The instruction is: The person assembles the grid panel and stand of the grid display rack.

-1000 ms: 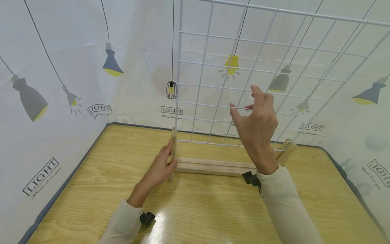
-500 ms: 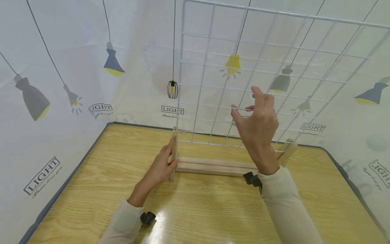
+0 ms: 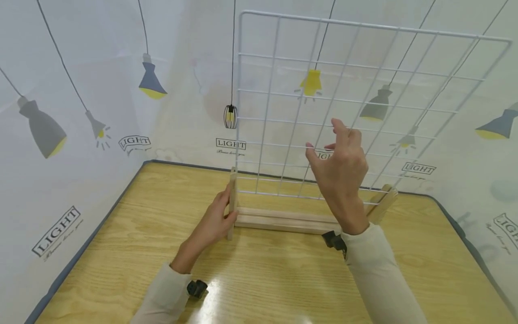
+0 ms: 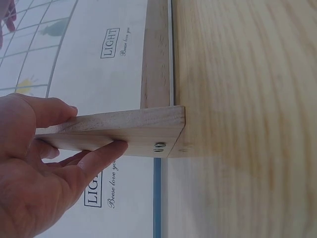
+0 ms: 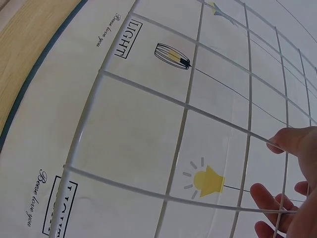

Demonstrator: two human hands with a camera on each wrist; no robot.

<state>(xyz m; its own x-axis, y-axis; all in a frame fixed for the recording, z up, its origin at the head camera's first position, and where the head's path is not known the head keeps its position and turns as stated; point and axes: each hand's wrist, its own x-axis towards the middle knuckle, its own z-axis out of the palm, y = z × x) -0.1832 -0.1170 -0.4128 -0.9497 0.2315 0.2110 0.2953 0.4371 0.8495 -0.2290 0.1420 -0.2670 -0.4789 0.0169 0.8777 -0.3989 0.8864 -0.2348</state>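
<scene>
Biggest item: white backdrop [image 3: 182, 121] printed with hanging lamps and LIGHT labels, up round the back and sides. Next the wood-grain table [image 3: 263, 270], a glare spot near its front. Then the white wire grid [image 3: 338, 100], raised over the back half of the table, lamp prints visible through its cells. Its lower edge sits between the ends of the wooden frame [image 3: 287, 220]; left wrist view shows a gap from that edge to the crossbar, so grid and bar are apart. The frame stands on the table: long crossbar, left upright [image 4: 143, 136] at one end, right upright [image 3: 386, 202] at the other. Light sleeves [image 3: 386, 270] on both forearms. Bare hands: the right grip [image 3: 343, 164] is at mid-grid, thumb and bent fingers hooked round the wires, so grasping the grid; which fingers bear on which wire, can't tell. The left grip [image 3: 214, 220] has the left upright pinched, thumb on one face, fingers on the other, clear in the wrist view. Smaller: black wrist mounts [image 3: 197, 289], one at each cuff. Smallest: two metal bolt heads [image 4: 159, 148] side by side, low on the left upright's outer face.
</scene>
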